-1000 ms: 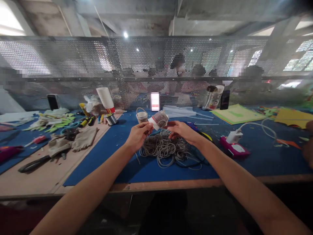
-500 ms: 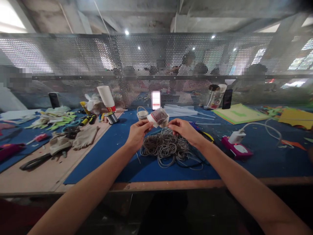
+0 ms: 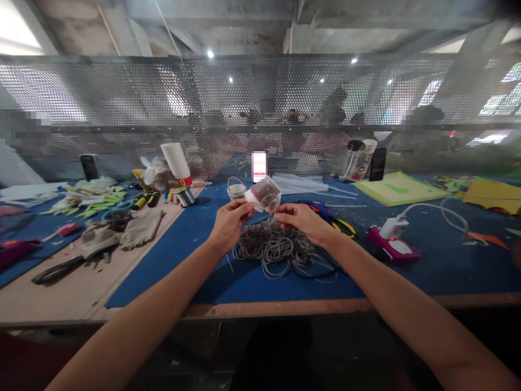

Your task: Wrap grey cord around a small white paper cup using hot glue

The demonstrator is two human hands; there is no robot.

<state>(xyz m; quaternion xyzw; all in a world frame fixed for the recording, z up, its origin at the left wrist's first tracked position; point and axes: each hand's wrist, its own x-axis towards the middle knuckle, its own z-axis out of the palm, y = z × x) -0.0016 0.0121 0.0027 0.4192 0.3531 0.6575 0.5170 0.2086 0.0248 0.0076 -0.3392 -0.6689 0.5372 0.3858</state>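
A paper cup (image 3: 264, 193) lies tilted on its side in the air, its outside partly wrapped in grey cord. My left hand (image 3: 230, 222) is closed on the cup's white rim end. At the cup's other end, my right hand (image 3: 295, 220) pinches what looks like a thin strand of the grey cord, close to a loose loop there. Below both hands, a tangled heap of grey cord (image 3: 280, 247) rests on the blue mat (image 3: 175, 271). Behind the cup stands a small white basket (image 3: 236, 190) with an arched handle.
A lit phone (image 3: 259, 166) stands behind the cup. To the left are stacked paper cups (image 3: 176, 160) on a metal can, and gloves (image 3: 142, 229). On the right lie yellow-handled scissors (image 3: 344, 228), a purple power socket (image 3: 394, 247) and coloured sheets (image 3: 401, 189).
My right hand has moved slightly left and down, closer under the cup's end. The left hand and the cup have stayed nearly still.
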